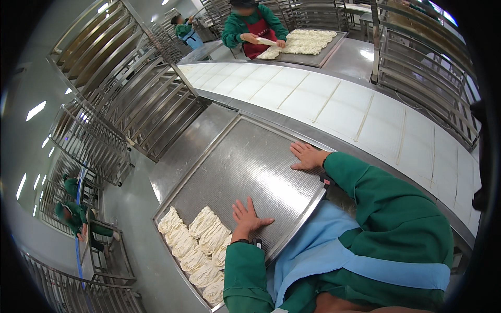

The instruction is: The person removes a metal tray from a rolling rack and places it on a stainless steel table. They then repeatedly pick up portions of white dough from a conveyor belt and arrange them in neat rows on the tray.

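Note:
My left hand [250,219] lies palm down with spread fingers on a perforated metal tray [227,164], beside folded bundles of pale noodle-like dough strands [211,234]. These bundles stand in rows along the tray's lower left end. My right hand [308,156] is also flat with fingers apart, over the tray near its upper right edge. Neither hand holds anything. Both wrists wear dark bands, and the tray's near edge is by my blue apron [317,234].
Beyond the tray runs a white conveyor belt [297,90] with thin strands across it. Across it, a co-worker [254,27] handles dough on another tray [325,60]. Metal racks [148,98] stand at left and right [426,70]. Other people are farther off.

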### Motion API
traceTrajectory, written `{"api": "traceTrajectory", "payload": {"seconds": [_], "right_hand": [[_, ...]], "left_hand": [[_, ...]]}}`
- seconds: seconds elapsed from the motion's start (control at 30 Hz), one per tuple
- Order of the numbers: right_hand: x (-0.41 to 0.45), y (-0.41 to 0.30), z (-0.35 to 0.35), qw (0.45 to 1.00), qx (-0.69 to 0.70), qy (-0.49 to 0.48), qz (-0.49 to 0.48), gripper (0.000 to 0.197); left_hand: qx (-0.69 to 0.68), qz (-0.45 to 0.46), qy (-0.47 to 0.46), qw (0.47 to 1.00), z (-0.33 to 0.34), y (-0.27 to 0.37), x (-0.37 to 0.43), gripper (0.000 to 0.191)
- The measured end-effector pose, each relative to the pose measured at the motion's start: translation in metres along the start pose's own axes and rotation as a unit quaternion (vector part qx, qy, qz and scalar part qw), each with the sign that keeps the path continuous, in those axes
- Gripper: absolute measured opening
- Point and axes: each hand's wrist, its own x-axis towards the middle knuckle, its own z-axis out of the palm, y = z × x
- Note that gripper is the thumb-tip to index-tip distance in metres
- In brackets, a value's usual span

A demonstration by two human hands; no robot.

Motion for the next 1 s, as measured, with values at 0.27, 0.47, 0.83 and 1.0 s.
{"api": "traceTrajectory", "payload": {"seconds": [0.27,0.47,0.83,1.0], "right_hand": [[0.000,0.000,0.001,1.000,-0.016,-0.001,0.003,0.095],[0.004,0.005,0.007,1.000,-0.017,0.007,-0.006,0.094],[0.005,0.015,0.015,0.998,-0.003,0.062,-0.025,0.093],[0.016,0.017,0.020,0.997,-0.028,0.063,-0.028,0.089]], "left_hand": [[0.012,-0.005,0.002,1.000,0.002,-0.001,-0.001,0.146],[0.020,-0.007,0.014,1.000,0.006,-0.005,0.005,0.147],[0.032,0.118,0.058,0.991,0.011,0.005,-0.033,0.109],[-0.069,0.290,0.191,0.935,0.065,0.016,-0.106,0.088]]}}
